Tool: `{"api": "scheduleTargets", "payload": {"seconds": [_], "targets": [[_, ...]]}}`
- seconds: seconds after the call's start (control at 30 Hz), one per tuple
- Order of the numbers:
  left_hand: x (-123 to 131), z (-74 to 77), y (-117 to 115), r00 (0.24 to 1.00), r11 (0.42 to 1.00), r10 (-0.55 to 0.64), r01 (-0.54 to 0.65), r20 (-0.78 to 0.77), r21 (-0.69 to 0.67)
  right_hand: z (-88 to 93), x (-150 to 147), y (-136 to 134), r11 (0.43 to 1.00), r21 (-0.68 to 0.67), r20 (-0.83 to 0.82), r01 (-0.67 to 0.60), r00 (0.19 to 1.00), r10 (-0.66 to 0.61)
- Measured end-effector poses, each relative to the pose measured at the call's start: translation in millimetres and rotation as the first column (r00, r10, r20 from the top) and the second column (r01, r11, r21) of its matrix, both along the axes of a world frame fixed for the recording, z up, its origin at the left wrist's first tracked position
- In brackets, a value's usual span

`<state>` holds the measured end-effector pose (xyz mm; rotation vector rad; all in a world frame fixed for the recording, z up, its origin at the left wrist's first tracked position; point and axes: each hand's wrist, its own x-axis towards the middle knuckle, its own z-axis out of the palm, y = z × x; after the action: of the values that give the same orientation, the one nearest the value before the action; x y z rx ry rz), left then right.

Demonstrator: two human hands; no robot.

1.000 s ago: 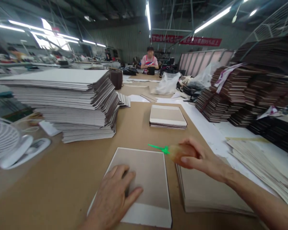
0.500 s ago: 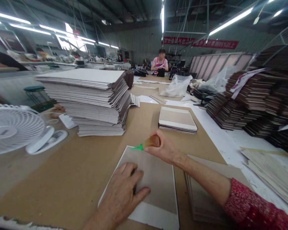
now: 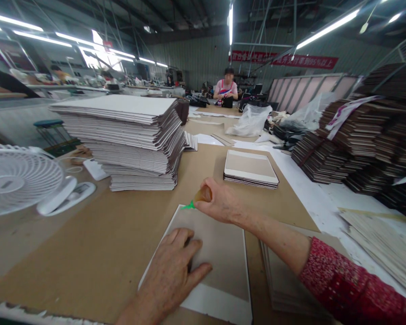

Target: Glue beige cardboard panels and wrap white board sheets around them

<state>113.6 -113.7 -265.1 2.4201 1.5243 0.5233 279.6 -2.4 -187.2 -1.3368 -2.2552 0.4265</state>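
Observation:
A flat panel [image 3: 219,253], grey-beige with white bands at its edges, lies on the brown table covering in front of me. My left hand [image 3: 174,262] rests on its left part with the fingers spread. In my right hand [image 3: 216,201] is a squeeze bottle [image 3: 200,197] of amber colour, tilted, its green nozzle [image 3: 188,205] pointing left at the panel's far left corner. The fingers wrap round the bottle and hide much of it. I cannot tell whether the nozzle tip touches the panel.
A tall stack of white-topped boards [image 3: 128,140] stands at the left behind the panel. A smaller panel stack [image 3: 250,168] lies beyond my right hand. More panels [image 3: 291,275] sit under my right forearm. At the left is a white fan [image 3: 16,180]; dark bundles [image 3: 352,140] fill the right side.
My right hand has moved a little left and tipped the bottle further, bringing its nozzle closer to the panel's far left corner. The left hand stays where it was.

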Motion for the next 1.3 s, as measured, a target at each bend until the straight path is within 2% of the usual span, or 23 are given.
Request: {"api": "scheduleTargets", "payload": {"seconds": [0.2,0.4,0.7,0.9,1.3], "targets": [[1,-2.2,1,1.000,1.000,-0.001,0.001,0.004,0.019,16.5,-8,7,0.983,0.127,0.237,-0.136,0.966,0.103],[1,-0.3,0,1.000,1.000,-0.006,0.006,0.006,0.020,28.8,-17,9,0.979,0.123,0.358,-0.160,0.928,0.107],[1,-2.5,1,1.000,1.000,-0.003,0.003,0.002,0.030,42.1,-17,7,0.982,0.086,0.430,-0.171,0.895,0.118],[1,-4.5,1,1.000,0.998,-0.002,0.002,0.009,0.071,37.0,-17,8,0.986,0.076,0.392,-0.148,0.914,0.106],[0,-7.9,2,1.000,0.997,-0.010,0.010,-0.006,0.078,35.2,-20,14,0.973,0.091,0.397,-0.210,0.904,0.158]]}}
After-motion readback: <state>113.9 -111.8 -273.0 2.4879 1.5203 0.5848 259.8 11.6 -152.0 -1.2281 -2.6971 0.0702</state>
